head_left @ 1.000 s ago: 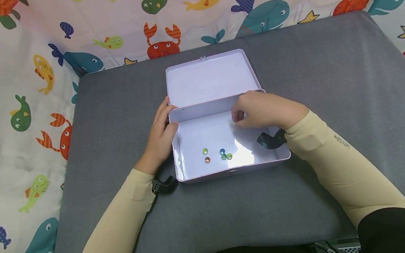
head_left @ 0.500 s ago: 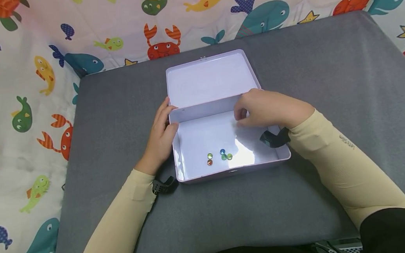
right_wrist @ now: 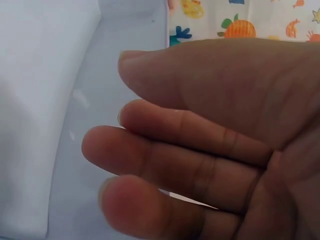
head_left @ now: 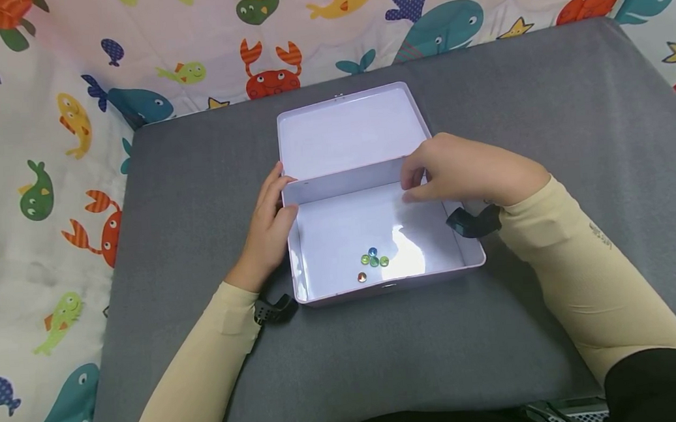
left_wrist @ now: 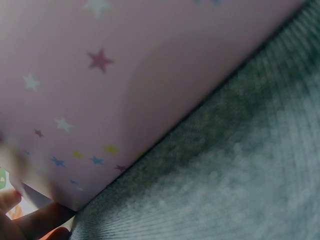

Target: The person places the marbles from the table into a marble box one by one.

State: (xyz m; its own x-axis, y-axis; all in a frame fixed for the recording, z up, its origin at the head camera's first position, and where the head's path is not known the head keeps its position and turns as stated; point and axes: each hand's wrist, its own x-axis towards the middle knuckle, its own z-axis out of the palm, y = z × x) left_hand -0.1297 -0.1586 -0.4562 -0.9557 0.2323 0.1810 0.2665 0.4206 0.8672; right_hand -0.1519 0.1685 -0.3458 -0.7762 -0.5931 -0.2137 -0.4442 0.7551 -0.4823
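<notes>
Head view: five marbles (head_left: pixel 374 261) lay near the front wall of the hinged box (head_left: pixel 322 238); the left hand (head_left: pixel 264 226) rested straight-fingered against its side. Releasing marbles seemed the step; the next move called for keeping the box steady.

Left wrist: the fingers were blurred and cut off.

Right wrist: the right hand (right_wrist: pixel 200 145) was loosely parted, nothing visible in it; one finger didn't show.

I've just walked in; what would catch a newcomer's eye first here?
Probably the five small marbles in the open pale lilac box: four bunched together, the orange marble apart, nearer the box's front wall. Next might come the right hand, its fingers over the box's back right part, and the sea-creature cloth behind the grey table.
</notes>
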